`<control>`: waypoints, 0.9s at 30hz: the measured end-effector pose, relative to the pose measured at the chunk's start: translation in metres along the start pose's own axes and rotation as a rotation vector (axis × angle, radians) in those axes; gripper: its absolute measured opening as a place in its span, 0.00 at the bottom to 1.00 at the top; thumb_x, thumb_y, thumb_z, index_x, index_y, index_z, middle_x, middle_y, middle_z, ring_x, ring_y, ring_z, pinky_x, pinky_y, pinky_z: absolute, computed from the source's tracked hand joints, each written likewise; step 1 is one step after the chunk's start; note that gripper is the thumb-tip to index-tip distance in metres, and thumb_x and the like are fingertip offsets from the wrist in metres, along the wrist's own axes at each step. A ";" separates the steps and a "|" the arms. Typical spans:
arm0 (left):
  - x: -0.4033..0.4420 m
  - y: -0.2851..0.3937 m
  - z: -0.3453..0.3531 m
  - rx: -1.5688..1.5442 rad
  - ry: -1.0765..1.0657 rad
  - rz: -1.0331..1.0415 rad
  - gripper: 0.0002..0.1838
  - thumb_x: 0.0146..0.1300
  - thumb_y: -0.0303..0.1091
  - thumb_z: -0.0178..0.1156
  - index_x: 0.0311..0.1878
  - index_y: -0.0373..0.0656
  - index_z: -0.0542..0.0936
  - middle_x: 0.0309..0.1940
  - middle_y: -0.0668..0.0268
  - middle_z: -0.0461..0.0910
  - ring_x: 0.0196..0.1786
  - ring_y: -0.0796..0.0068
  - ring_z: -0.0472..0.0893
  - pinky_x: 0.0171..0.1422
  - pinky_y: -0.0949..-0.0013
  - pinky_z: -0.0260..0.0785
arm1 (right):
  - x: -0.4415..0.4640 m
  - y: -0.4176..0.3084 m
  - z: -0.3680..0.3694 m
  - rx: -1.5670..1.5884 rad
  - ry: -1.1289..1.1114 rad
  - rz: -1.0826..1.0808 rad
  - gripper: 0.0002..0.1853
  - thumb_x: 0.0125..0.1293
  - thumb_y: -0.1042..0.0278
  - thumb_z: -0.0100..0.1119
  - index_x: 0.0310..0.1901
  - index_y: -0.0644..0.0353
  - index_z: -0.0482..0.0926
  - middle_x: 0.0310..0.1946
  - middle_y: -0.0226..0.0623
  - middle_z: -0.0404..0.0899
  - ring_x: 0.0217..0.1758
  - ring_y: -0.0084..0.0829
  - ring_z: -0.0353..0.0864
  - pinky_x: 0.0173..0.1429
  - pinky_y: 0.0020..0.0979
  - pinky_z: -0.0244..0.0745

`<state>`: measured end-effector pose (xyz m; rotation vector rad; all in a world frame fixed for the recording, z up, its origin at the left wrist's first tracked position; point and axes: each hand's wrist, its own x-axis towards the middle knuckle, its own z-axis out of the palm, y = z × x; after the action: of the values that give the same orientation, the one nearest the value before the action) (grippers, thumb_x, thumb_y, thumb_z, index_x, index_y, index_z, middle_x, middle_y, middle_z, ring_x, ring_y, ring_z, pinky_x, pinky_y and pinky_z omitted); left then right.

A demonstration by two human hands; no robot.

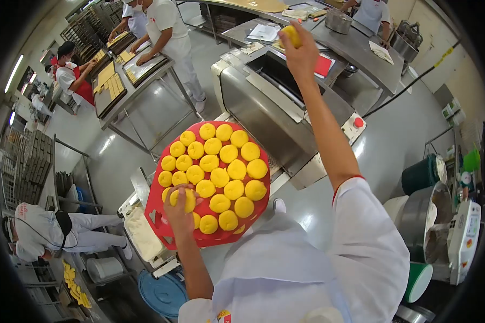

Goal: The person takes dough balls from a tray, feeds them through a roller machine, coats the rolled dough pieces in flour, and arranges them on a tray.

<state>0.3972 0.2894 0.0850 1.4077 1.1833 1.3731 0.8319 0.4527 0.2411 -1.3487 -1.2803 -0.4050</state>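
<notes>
A red board (pixel 157 212) with cut-out handles bears many rounds of yellow dough (pixel 219 176), laid close together in rows. My left hand (pixel 177 218) is over the board's near left part, its fingers closed around a yellow dough ball (pixel 186 200). Raised high to the far right, my right hand (pixel 303 54) grips another yellow dough ball (pixel 291 36). Below that hand stands a steel machine (pixel 269 113) with a dark rectangular hopper (pixel 277 72) on top.
A red button (pixel 358 123) sits on the machine's right end. Co-workers stand at a table with trays (pixel 137 67) at the far left. Another person (pixel 64 231) is at left. A blue lid (pixel 163 290), a mixing bowl (pixel 423 220) and a steel table (pixel 355 56) surround me.
</notes>
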 end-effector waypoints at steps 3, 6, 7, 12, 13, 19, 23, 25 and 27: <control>0.023 0.029 0.057 0.040 -0.090 0.093 0.16 0.76 0.39 0.55 0.55 0.35 0.77 0.50 0.55 0.81 0.44 0.61 0.85 0.46 0.57 0.83 | -0.017 0.069 0.036 -0.281 -0.290 -0.088 0.36 0.64 0.41 0.65 0.63 0.64 0.76 0.64 0.61 0.71 0.68 0.54 0.71 0.72 0.47 0.65; 0.047 0.047 0.116 -0.097 -0.134 0.097 0.19 0.77 0.39 0.52 0.62 0.37 0.74 0.60 0.53 0.77 0.58 0.58 0.80 0.61 0.54 0.76 | -0.058 0.011 -0.010 0.202 -0.459 0.182 0.28 0.67 0.51 0.66 0.63 0.60 0.77 0.65 0.52 0.73 0.66 0.44 0.74 0.68 0.41 0.70; 0.055 0.049 0.136 -0.211 -0.146 0.064 0.20 0.76 0.37 0.52 0.66 0.38 0.72 0.64 0.54 0.75 0.63 0.58 0.77 0.66 0.55 0.72 | -0.096 -0.029 -0.026 0.265 -0.629 0.324 0.27 0.67 0.55 0.66 0.63 0.60 0.77 0.64 0.48 0.75 0.64 0.40 0.76 0.65 0.38 0.72; 0.073 0.054 0.203 -0.858 -0.173 -0.126 0.33 0.75 0.41 0.56 0.77 0.40 0.61 0.76 0.61 0.62 0.80 0.66 0.57 0.82 0.58 0.48 | -0.092 -0.058 -0.064 0.517 -0.731 0.424 0.25 0.64 0.57 0.67 0.62 0.52 0.79 0.52 0.47 0.83 0.54 0.46 0.82 0.60 0.39 0.75; 0.070 0.050 0.199 -0.612 -0.170 -0.066 0.32 0.74 0.41 0.58 0.76 0.41 0.64 0.76 0.60 0.63 0.79 0.66 0.58 0.81 0.59 0.50 | -0.083 -0.028 -0.055 0.410 -0.387 0.218 0.22 0.65 0.59 0.66 0.61 0.50 0.79 0.47 0.44 0.84 0.51 0.47 0.83 0.57 0.40 0.76; 0.088 -0.018 0.065 0.411 0.049 -0.188 0.23 0.68 0.42 0.64 0.61 0.41 0.80 0.70 0.53 0.70 0.74 0.60 0.65 0.75 0.56 0.59 | -0.059 0.097 -0.061 -0.410 -0.642 -0.149 0.20 0.69 0.47 0.61 0.48 0.54 0.87 0.55 0.44 0.83 0.61 0.44 0.79 0.61 0.40 0.73; 0.164 -0.091 0.028 1.041 0.368 -0.034 0.26 0.63 0.51 0.68 0.55 0.38 0.83 0.62 0.47 0.75 0.68 0.50 0.71 0.70 0.47 0.62 | -0.066 -0.004 -0.025 0.113 -0.502 -0.028 0.16 0.66 0.57 0.65 0.47 0.60 0.86 0.52 0.44 0.83 0.60 0.46 0.77 0.65 0.43 0.69; 0.192 -0.114 0.021 1.220 0.262 -0.173 0.31 0.60 0.55 0.69 0.55 0.38 0.82 0.59 0.45 0.77 0.66 0.47 0.72 0.69 0.43 0.62 | -0.100 -0.040 0.024 0.125 -0.657 -0.185 0.17 0.66 0.56 0.65 0.49 0.59 0.85 0.52 0.45 0.83 0.59 0.46 0.77 0.66 0.41 0.69; 0.212 -0.125 0.018 1.132 -0.002 -0.486 0.34 0.57 0.59 0.69 0.55 0.38 0.81 0.57 0.44 0.77 0.65 0.45 0.73 0.68 0.40 0.61 | -0.140 -0.050 0.089 0.108 -0.837 -0.120 0.24 0.65 0.49 0.64 0.55 0.58 0.83 0.60 0.44 0.77 0.66 0.45 0.72 0.70 0.51 0.64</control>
<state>0.3980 0.5245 0.0096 1.6193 2.2829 0.2892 0.7039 0.4550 0.1246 -1.3986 -2.0363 0.1874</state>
